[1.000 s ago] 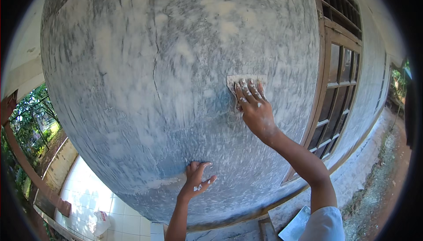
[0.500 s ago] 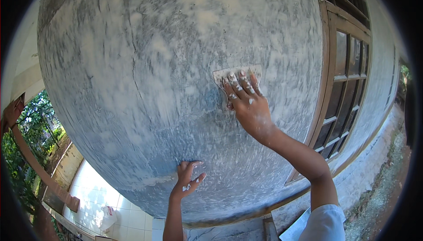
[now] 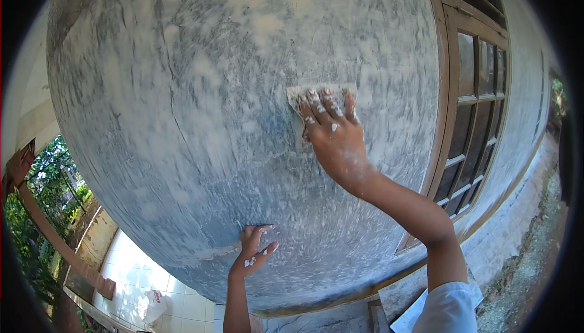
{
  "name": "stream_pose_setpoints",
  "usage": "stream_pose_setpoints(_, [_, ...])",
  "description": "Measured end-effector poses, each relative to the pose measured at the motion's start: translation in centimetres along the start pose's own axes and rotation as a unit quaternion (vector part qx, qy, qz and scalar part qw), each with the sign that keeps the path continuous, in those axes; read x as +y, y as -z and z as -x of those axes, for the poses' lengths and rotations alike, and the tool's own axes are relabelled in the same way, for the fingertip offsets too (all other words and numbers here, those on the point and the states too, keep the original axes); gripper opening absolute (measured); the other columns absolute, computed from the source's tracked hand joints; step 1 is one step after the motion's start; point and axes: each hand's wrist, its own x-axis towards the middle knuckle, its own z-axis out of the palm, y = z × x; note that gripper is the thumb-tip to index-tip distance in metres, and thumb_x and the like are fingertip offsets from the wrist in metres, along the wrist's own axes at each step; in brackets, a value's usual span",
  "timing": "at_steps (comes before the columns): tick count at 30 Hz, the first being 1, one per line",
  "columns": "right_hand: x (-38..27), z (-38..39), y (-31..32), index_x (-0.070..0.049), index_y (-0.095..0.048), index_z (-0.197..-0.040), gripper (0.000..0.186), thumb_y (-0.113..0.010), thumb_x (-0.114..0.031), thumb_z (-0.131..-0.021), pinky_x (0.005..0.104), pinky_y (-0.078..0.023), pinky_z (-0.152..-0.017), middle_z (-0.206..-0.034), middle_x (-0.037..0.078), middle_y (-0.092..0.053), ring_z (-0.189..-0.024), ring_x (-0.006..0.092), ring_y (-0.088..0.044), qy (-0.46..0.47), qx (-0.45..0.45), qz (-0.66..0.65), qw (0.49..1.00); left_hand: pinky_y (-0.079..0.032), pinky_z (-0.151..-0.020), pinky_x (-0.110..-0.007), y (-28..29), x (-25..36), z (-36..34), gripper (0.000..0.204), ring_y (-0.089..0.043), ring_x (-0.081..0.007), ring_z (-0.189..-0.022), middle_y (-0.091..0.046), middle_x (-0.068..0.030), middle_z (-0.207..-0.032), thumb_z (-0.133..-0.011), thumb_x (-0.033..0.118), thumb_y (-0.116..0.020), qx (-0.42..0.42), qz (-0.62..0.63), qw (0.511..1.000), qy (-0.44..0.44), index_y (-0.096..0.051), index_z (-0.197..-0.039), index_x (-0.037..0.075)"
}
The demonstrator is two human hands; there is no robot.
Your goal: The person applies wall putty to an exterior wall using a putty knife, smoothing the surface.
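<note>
A grey wall (image 3: 201,120) with whitish, streaky smears fills most of the view. My right hand (image 3: 338,145) is up against it, gripping a flat, pale putty spreader (image 3: 294,93). Its fingers lie spread across the spreader's face, and the wide upper edge meets the wall. White paste clings to the fingers and knuckles. Lower and to the left, my left hand (image 3: 253,251) is held close to the wall with thumb and fingers apart. No object shows in it, though white dabs mark the thumb side. Whether its fingertips touch the wall cannot be told.
On the right is a wooden-framed window (image 3: 471,114) with several panes. A crack (image 3: 172,83) runs down the wall's left part. White floor tiles (image 3: 185,305) and a whitish plastic bag (image 3: 154,306) lie at lower left. A board (image 3: 410,315) sits below my right arm.
My right hand has slid the spreader a little up the wall. The left hand has barely moved. The whole view has shifted slightly, so the wall and window appear farther left.
</note>
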Motion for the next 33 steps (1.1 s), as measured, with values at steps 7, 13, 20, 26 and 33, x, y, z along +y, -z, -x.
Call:
stream_pose_setpoints(7, [-2.7, 9.1, -1.1, -0.006, -0.065, -0.138, 0.060, -0.078, -0.019, -0.082, 0.0602, -0.037, -0.118, -0.133, 0.014, -0.070, -0.133, 0.0311, -0.061, -0.004, -0.096, 0.016, 0.995, -0.032, -0.109, -0.044, -0.1, -1.2, -0.5, 0.050, -0.041, -0.0285, -0.117, -0.048, -0.0099, -0.124, -0.096, 0.027, -0.077, -0.024, 0.021, 0.999, 0.005, -0.058, -0.140, 0.015])
stream_pose_setpoints(13, [0.0, -0.6, 2.1, -0.006, -0.067, -0.135, 0.050, -0.074, -0.018, -0.087, 0.0574, -0.035, -0.120, -0.128, 0.014, -0.071, -0.131, 0.0301, -0.062, 0.002, 0.055, -0.050, 0.997, -0.035, -0.107, -0.038, 0.6, -1.1, -0.1, 0.050, -0.043, -0.0260, -0.117, -0.047, -0.0085, -0.127, -0.095, 0.017, -0.076, -0.020, -0.014, 1.000, -0.008, -0.057, -0.141, 0.014])
stream_pose_setpoints(20, [-2.3, 10.5, -2.4, -0.006, -0.063, -0.140, 0.056, -0.074, -0.022, -0.087, 0.0585, -0.026, -0.125, -0.141, 0.019, -0.064, -0.138, 0.0321, -0.057, -0.003, -0.143, -0.054, 0.988, -0.038, -0.106, -0.040, 0.1, -1.3, -0.1, 0.048, -0.043, -0.0265, -0.121, -0.046, -0.0088, -0.129, -0.096, 0.017, -0.074, -0.032, 0.008, 0.999, -0.011, -0.057, -0.142, 0.013])
stream_pose_setpoints(26, [-2.1, 5.0, 3.2, -0.013, -0.078, -0.107, 0.033, -0.068, -0.002, -0.078, 0.0425, -0.059, -0.067, -0.090, 0.013, -0.076, -0.083, 0.0291, -0.075, -0.050, -0.087, -0.087, 0.991, -0.037, -0.109, -0.040, 0.3, -0.9, 0.0, 0.049, -0.041, -0.0276, -0.124, -0.046, -0.0096, -0.128, -0.097, 0.018, -0.074, -0.023, 0.008, 1.000, -0.006, -0.057, -0.142, 0.012])
stream_pose_setpoints(33, [-0.9, -3.4, 4.5, -0.007, -0.077, -0.099, 0.016, -0.070, -0.010, -0.085, 0.0418, -0.059, -0.070, -0.096, 0.012, -0.078, -0.088, 0.0265, -0.077, -0.035, -0.103, 0.033, 0.994, -0.035, -0.111, -0.041, 0.0, -0.8, 0.3, 0.049, -0.042, -0.0270, -0.123, -0.047, -0.0094, -0.127, -0.096, 0.021, -0.075, -0.011, 0.012, 1.000, -0.007, -0.058, -0.141, 0.012])
